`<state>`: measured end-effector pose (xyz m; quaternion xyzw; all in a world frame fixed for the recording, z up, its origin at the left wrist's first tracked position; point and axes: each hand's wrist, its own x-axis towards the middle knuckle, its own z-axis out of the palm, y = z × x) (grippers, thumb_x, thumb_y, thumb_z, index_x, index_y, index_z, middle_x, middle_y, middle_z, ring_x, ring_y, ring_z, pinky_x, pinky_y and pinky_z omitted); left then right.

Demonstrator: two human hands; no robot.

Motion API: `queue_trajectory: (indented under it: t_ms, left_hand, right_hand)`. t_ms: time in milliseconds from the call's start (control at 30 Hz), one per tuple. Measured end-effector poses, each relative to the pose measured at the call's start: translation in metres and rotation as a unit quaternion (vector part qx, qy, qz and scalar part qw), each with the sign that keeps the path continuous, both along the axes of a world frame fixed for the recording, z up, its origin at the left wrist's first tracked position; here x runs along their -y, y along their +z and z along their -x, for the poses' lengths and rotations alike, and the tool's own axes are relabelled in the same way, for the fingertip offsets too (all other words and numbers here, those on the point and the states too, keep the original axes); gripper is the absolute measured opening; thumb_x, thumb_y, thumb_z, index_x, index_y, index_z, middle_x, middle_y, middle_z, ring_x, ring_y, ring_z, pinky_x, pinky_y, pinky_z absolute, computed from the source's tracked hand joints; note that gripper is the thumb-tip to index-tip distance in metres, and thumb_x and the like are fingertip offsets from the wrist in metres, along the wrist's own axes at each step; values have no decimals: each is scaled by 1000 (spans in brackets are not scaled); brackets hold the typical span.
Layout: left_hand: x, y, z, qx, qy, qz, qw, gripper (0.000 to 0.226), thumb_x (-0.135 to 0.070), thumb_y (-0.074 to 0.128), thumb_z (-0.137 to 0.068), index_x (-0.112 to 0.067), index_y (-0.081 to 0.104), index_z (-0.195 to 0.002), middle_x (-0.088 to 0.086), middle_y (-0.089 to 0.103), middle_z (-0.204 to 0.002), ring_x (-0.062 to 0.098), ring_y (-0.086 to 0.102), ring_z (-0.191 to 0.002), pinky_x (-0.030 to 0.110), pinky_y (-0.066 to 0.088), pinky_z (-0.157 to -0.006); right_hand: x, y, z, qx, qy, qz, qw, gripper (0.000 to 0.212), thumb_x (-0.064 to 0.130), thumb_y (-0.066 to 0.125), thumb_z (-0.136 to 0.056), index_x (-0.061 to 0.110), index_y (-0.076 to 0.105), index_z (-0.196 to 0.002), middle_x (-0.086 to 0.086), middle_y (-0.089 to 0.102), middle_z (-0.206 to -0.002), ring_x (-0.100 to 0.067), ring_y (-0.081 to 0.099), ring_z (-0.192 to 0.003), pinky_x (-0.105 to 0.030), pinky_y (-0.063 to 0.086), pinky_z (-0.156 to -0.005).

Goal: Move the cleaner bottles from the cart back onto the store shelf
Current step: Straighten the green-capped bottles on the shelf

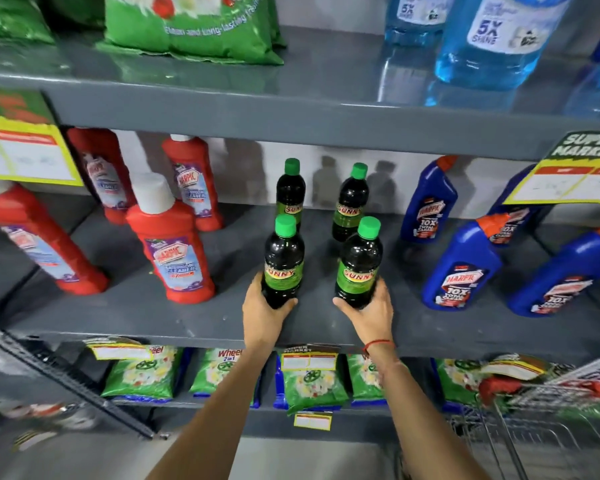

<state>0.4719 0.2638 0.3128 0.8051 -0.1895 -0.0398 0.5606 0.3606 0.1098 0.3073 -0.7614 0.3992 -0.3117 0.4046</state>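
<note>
Two dark cleaner bottles with green caps stand upright near the front of the grey middle shelf (187, 317). My left hand (262, 313) wraps the base of the left bottle (284, 261). My right hand (371, 311) wraps the base of the right bottle (359, 268). Behind them stand two more of the same kind, the back left bottle (290, 188) and the back right bottle (350, 202). The wire cart (520, 427) shows at the lower right, with red and green items in it.
Red cleaner bottles (170, 247) stand to the left on the same shelf, blue ones (461, 265) to the right. Green detergent bags (312, 382) fill the shelf below. Blue liquid bottles (492, 39) and green bags sit on the shelf above. Yellow price tags hang from the shelf edges.
</note>
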Motion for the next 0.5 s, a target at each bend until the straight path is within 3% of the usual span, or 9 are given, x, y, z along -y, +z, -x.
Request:
queue_trajectory:
  t_ms: [67, 133, 200, 300, 400, 433, 500]
  left_hand:
    - [-11, 3, 0, -17, -1, 19, 1000, 76, -17, 81, -67, -8, 42, -132, 9, 54, -133, 21, 51, -121, 27, 40, -97]
    - [-29, 6, -1, -19, 21, 58, 998, 71, -16, 77, -73, -9, 42, -134, 7, 54, -133, 12, 51, -118, 22, 40, -96]
    - [-52, 9, -5, -12, 54, 100, 993, 55, -16, 74, -77, -13, 50, -126, 3, 61, -119, 2, 57, -103, 14, 45, -85]
    - [-91, 12, -19, 9, 103, 141, 985, 33, -16, 70, -80, -19, 58, -110, 0, 64, -102, -1, 60, -90, 3, 45, -66]
    - [-132, 13, -43, 47, 162, 140, 976, 23, -19, 67, -83, -18, 58, -105, 2, 65, -101, 4, 60, -86, 3, 43, -62]
    - [-145, 12, -54, 57, 183, 138, 972, 25, -20, 67, -83, -16, 57, -106, 5, 64, -103, 3, 59, -86, 3, 43, -62]
    - [-170, 13, -77, 76, 225, 131, 963, 34, -18, 68, -82, -12, 53, -112, 8, 57, -108, 2, 55, -85, 2, 42, -64]
  right_hand:
    - [-13, 1, 5, 39, -45, 8, 998, 87, 29, 85, -56, 6, 42, -128, -17, 50, -124, -29, 50, -114, -39, 41, -98]
    - [-36, 1, 9, 103, -95, 48, 989, 68, 26, 82, -63, 7, 48, -118, -12, 49, -110, -28, 54, -97, -46, 48, -90]
    - [-70, 0, 6, 155, -119, 97, 976, 45, 23, 76, -71, 10, 51, -106, -5, 45, -95, -27, 52, -79, -49, 51, -72]
    - [-122, 0, -19, 167, -17, 113, 979, 31, 26, 69, -76, 14, 52, -99, 0, 46, -87, -21, 51, -70, -34, 49, -63]
    - [-164, 6, -67, 109, 156, 64, 980, 45, 32, 72, -74, 16, 52, -111, 3, 50, -95, -11, 53, -83, -11, 44, -73]
    - [-175, 8, -84, 91, 196, 36, 976, 56, 32, 74, -71, 15, 49, -118, 1, 51, -102, -10, 52, -90, -9, 42, -79]
    - [-188, 10, -117, 59, 235, -18, 970, 78, 28, 80, -66, 9, 40, -130, -9, 50, -120, -17, 52, -108, -24, 44, -95]
